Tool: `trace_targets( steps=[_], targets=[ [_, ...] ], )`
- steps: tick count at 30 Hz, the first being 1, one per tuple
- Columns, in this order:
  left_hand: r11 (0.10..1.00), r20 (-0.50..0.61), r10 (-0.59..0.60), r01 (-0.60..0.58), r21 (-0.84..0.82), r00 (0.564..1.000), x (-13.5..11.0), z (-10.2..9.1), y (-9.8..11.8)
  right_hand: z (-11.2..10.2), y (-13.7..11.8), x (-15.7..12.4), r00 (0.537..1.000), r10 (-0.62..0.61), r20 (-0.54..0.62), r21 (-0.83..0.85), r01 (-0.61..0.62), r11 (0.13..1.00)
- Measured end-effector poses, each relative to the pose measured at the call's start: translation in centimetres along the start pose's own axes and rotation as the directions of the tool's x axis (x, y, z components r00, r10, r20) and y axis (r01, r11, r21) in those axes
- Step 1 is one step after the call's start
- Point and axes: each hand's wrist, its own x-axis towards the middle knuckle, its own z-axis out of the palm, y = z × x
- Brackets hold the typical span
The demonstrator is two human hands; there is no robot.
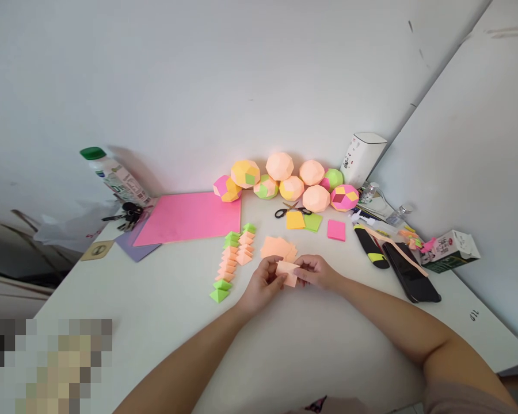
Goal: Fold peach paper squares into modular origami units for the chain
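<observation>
Between my two hands is a peach paper square (287, 272), raised a little over the white table. My left hand (265, 283) pinches its left edge between thumb and fingers. On the opposite edge, my right hand (317, 272) grips it the same way. Just beyond my hands lies a loose pile of peach paper sheets (278, 248). To the left, folded peach paper pieces (228, 259) and green ones (220, 295) stand in two overlapping rows.
Several faceted paper balls (280, 166) are stacked against the wall. Before them lie black-handled scissors (292, 210) and yellow (295, 219), green and pink notes (336, 230). A pink sheet (190, 218) and bottle (116, 175) stand left; a cutter (371, 247), phone (408, 270) and milk carton (451, 251) right.
</observation>
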Motion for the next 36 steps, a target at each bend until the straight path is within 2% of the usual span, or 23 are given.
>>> trace_targets(
  steps=[8,13,20,36],
  targets=[
    [0.996,0.016,0.075,-0.075,0.048,0.997,-0.14,-0.03,0.18,0.17,0.13,0.05,0.998,0.011,-0.058,0.016,-0.010,1.000],
    [0.989,0.007,0.066,-0.066,0.132,0.998,-0.21,-0.08,0.07,0.18,0.20,0.15,0.997,0.011,-0.076,0.020,-0.010,1.000],
    [0.988,0.003,0.006,-0.006,0.152,1.000,-0.22,0.01,0.55,0.09,0.20,-0.01,0.999,-0.009,-0.043,-0.001,0.009,1.000],
    [0.997,-0.005,-0.040,0.040,0.062,0.999,-0.12,-0.01,0.25,0.30,0.57,-0.03,0.997,-0.074,-0.003,-0.107,0.074,0.992]
  ],
)
